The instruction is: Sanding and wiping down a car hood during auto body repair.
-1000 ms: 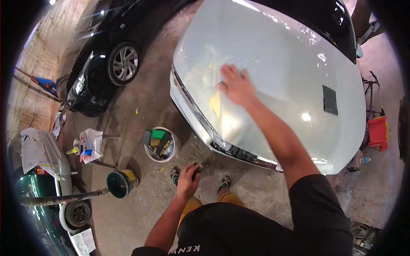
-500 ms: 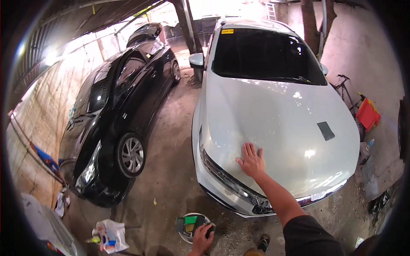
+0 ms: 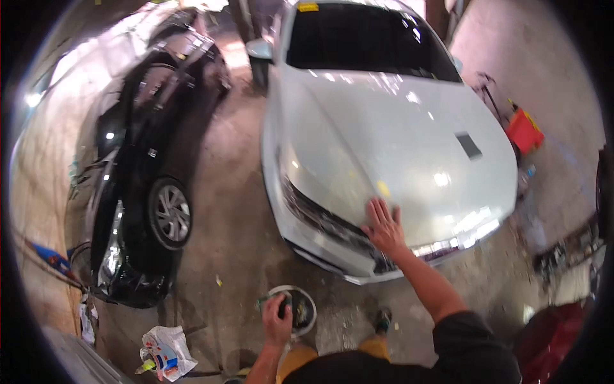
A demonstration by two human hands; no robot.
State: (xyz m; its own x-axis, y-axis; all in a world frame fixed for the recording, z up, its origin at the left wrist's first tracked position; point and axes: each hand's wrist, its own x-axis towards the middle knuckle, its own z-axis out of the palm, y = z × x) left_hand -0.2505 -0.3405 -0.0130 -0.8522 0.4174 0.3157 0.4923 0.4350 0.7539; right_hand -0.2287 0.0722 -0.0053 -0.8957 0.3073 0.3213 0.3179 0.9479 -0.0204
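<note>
A pale car (image 3: 332,118) is filling the middle of the place, its hood (image 3: 409,141) gleaming. A black car (image 3: 137,224) is standing off to the left. A round bucket (image 3: 314,312) is sitting on the floor (image 3: 224,249) before the pale car. The right hand (image 3: 386,232) is lying palm down on the hood's front, fingers slightly spread. The left hand (image 3: 277,328) is hovering at the bucket, fingers bending; I can't tell whether they're gripping anything. A dark rectangle (image 3: 469,146) is lying farther up the hood, rightward, and a yellow patch (image 3: 383,188) is showing just past the right hand's fingertips.
</note>
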